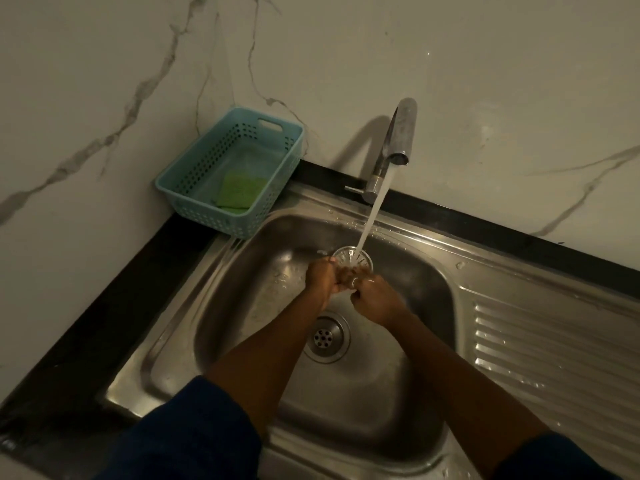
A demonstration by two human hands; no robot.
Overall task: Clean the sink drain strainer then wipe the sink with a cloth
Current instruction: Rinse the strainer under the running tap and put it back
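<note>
The strainer [353,259], a round metal disc with slots near its rim, is held above the basin of the sink [249,306], toward the basin's back wall and directly under the running water. The stream [372,216] falls from the spout of the tap [398,140] and lands on the middle of the strainer. The left hand [323,280] is closed on the strainer's near-left edge, its fingers curled around the rim. The right hand [375,299] is curled against the near-right edge; it seems to grip the strainer too, though glare and water blur the fingertips. Both hands touch each other below the disc.

The drain opening [323,336] sits uncovered in the basin floor, just nearer than the hands, showing a ring of small holes. Water drops lie on the basin floor and on the sink's back ledge. The ribbed drainboard [554,348] runs along the right side of the sink.

A pale blue perforated basket [194,168] stands at the back left corner of the counter, overhanging the sink's rim. A green sponge [240,192] lies flat inside it, toward its near end. Dark blue sleeves [194,434] are pushed up both forearms. No writing or brand mark can be read on anything.
</note>
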